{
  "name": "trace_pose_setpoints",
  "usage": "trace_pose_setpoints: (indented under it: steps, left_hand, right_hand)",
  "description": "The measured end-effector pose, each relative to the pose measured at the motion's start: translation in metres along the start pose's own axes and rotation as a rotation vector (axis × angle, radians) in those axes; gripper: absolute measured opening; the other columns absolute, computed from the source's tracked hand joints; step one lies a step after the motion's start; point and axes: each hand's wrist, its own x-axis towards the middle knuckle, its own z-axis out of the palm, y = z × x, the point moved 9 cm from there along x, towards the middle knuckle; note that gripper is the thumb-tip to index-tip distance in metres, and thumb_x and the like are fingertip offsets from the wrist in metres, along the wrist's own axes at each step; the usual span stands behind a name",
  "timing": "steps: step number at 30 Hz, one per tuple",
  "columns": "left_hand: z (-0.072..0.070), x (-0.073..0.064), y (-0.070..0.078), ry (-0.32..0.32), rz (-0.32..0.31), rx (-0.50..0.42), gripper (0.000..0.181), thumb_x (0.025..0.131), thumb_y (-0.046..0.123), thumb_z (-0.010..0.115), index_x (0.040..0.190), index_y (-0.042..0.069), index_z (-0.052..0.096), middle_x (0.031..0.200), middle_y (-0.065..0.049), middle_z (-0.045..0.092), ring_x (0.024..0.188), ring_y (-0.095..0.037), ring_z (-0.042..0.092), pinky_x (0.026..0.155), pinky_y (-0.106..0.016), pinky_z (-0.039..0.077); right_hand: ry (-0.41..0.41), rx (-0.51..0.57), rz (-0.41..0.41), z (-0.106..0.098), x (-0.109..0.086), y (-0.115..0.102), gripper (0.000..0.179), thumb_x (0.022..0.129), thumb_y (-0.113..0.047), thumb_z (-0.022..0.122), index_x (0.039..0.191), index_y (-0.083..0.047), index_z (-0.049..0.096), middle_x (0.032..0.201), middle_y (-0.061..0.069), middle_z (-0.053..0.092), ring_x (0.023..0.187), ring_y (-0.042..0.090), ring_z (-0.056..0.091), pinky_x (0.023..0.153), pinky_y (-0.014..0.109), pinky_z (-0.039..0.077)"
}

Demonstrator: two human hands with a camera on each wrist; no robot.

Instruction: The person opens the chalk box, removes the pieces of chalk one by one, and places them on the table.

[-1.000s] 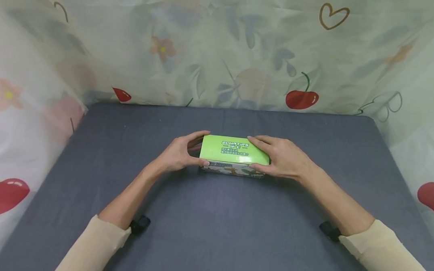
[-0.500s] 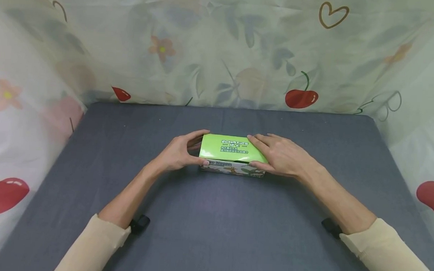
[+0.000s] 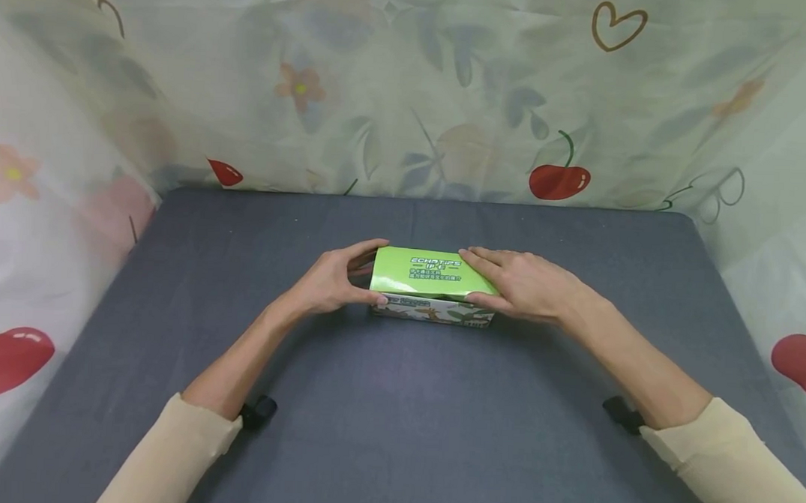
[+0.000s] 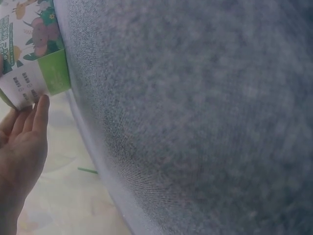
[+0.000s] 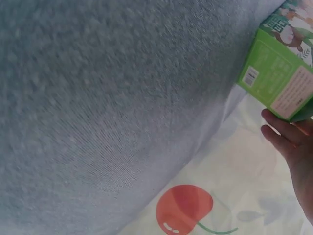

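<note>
A small carton with a bright green lid (image 3: 425, 276) and animal pictures on its front sits on the table. My left hand (image 3: 327, 280) grips its left end, thumb on the front face and fingers reaching behind. Over the right end of the lid lies my right hand (image 3: 536, 286), its thumb along the front edge and fingertips near the back edge. A thin dark gap shows under the lid's front edge by that thumb. The left wrist view has the carton (image 4: 41, 36) at its upper left corner; in the right wrist view the carton's green end (image 5: 274, 73) shows a barcode.
Dark grey cloth covers the table (image 3: 395, 424). A pale curtain (image 3: 383, 78) with flowers and cherries hangs behind and at both sides. Black devices (image 3: 259, 412) sit at the wrists, just beyond the beige cuffs.
My right hand has shifted slightly up over the lid, its thumb moving from the front side to the lid's edge. The left hand keeps its hold.
</note>
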Motion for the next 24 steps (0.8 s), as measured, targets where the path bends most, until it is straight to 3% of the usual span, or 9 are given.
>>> trace_pose_setpoints:
  steps: [6,13,18,24]
  left_hand:
    - [0.0,0.0,0.001,-0.011,0.003,0.005,0.091,0.078,0.016,0.087,0.154,0.011,0.037,0.153,-0.006,0.043,0.131,-0.026,0.052,0.101,-0.034,0.048]
    - [0.0,-0.001,-0.002,-0.015,-0.006,0.019,0.091,0.078,0.018,0.086,0.154,0.018,0.037,0.154,-0.004,0.042,0.131,-0.025,0.052,0.102,-0.033,0.048]
    - [0.0,-0.002,-0.002,-0.019,0.007,0.016,0.091,0.078,0.018,0.087,0.154,0.021,0.037,0.154,-0.004,0.041,0.131,-0.025,0.053,0.103,-0.035,0.047]
    - [0.0,-0.002,-0.001,-0.023,0.014,0.019,0.092,0.078,0.019,0.087,0.155,0.021,0.037,0.154,-0.004,0.041,0.131,-0.025,0.052,0.103,-0.034,0.047]
  right_hand:
    - [0.008,0.011,-0.028,-0.004,-0.001,0.0,0.081,0.092,-0.055,0.063,0.153,-0.006,0.039,0.149,0.015,0.048,0.117,0.032,0.062,0.089,0.046,0.053]
    - [-0.008,0.047,-0.021,-0.005,-0.001,0.001,0.077,0.094,-0.052,0.061,0.153,-0.008,0.039,0.152,0.014,0.044,0.111,0.028,0.064,0.084,0.041,0.053]
    - [0.016,0.136,-0.025,-0.011,-0.003,0.005,0.069,0.097,-0.047,0.06,0.152,-0.01,0.043,0.149,0.011,0.047,0.108,0.022,0.065,0.082,0.038,0.051]
    - [0.087,0.28,-0.002,-0.016,-0.008,0.017,0.057,0.098,-0.042,0.061,0.146,-0.011,0.052,0.143,0.007,0.055,0.114,0.019,0.063,0.088,0.04,0.05]
